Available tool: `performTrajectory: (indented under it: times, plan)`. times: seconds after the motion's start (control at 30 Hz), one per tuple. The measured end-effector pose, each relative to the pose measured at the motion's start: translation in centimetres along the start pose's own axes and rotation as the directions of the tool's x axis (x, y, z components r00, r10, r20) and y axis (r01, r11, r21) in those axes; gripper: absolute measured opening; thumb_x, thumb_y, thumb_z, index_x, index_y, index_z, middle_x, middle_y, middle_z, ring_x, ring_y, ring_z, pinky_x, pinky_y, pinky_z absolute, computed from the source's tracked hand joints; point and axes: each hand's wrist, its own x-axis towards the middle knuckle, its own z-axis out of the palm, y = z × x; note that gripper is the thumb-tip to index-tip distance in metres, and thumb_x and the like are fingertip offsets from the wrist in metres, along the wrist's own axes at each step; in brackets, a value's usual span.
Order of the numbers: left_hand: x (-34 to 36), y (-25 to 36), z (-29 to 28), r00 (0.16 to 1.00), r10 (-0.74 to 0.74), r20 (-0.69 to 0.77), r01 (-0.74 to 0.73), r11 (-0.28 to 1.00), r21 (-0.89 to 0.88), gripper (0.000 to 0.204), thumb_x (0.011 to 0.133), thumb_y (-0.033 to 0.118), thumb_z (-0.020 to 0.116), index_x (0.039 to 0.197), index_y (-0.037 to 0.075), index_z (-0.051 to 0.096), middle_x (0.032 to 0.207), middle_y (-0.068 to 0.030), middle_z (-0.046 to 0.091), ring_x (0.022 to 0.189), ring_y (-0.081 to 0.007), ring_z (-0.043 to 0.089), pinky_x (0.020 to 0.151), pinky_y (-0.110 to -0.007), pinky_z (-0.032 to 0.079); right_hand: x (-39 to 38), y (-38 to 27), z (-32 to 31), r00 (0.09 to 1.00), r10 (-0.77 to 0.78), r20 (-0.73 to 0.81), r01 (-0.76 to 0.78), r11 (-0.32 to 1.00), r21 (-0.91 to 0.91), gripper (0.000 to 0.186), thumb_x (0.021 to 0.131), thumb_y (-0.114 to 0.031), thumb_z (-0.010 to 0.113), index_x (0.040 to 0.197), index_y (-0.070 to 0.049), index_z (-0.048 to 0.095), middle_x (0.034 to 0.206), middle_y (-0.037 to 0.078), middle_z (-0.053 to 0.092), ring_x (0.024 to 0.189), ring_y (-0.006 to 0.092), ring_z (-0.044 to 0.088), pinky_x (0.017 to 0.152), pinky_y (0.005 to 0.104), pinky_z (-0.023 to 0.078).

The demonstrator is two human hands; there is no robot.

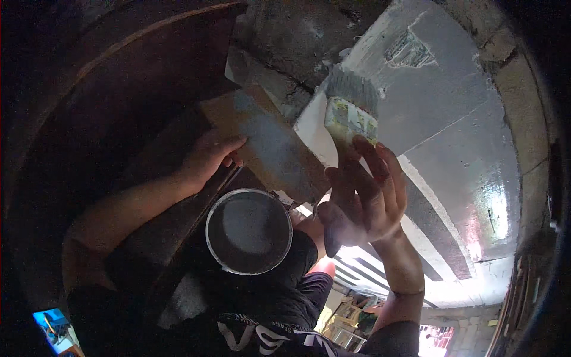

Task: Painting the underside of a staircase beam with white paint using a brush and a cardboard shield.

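Observation:
My right hand (372,202) grips the handle of a wide flat paintbrush (351,119). Its grey-coated bristles point up, close to a pale grey painted surface (434,113); I cannot tell whether they touch it. On the left, the fingers of my left hand (217,157) curl at the edge of a brown board (285,134) with a blue-grey paint patch on it. Below the board, in front of my body, is a round open container (208,229) with a light rim. What looks like grey paint (247,235) is inside it, in shadow.
A large dark curved panel (137,71) fills the upper left. Rough masonry (499,47) borders the painted surface on the right. Dark and white stripes (428,226) run beside my right wrist. A lit screen (56,330) shows at the lower left, a bright window (434,339) at the lower right.

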Motion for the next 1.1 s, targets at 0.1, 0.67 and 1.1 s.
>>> performTrajectory:
  times: [0.1,0.67,1.1]
  plan:
    - [0.0,0.3,-0.1,0.999,0.019,0.049,-0.019,1.000,0.013,0.030,0.099,0.038,0.063,0.092,0.009,0.067,0.074,-0.0021,0.068,0.066,-0.0089,0.057,0.066,-0.029,0.046,-0.5,0.0,0.5,1.000,0.025,0.007,-0.025,0.999,0.028,0.057,0.084,-0.033,0.081,0.132,-0.039,0.051,0.116,0.015,0.063,0.102,0.0397,0.070,0.082,0.0494,0.066]
    - [0.4,-0.3,-0.1,0.999,-0.022,0.028,0.022,1.000,-0.010,0.033,0.098,0.040,0.067,0.099,0.007,0.066,0.079,-0.0033,0.070,0.067,-0.0087,0.056,0.067,-0.028,0.045,-1.9,1.1,0.6,0.995,0.101,-0.020,-0.092,0.958,0.270,0.043,0.076,-0.020,0.078,0.115,-0.006,0.067,0.115,0.024,0.069,0.104,0.0419,0.070,0.080,0.0430,0.065]
    - [0.3,0.0,0.4,1.000,0.004,0.019,-0.004,0.999,0.038,0.035,0.099,0.041,0.064,0.086,0.009,0.068,0.072,-0.0012,0.068,0.065,-0.0084,0.055,0.065,-0.027,0.043,-0.9,1.3,0.8,0.891,0.439,0.114,-0.451,0.832,0.323,0.034,0.087,-0.005,0.079,0.119,-0.001,0.067,0.111,0.014,0.074,0.100,0.0236,0.073,0.086,0.0327,0.059]
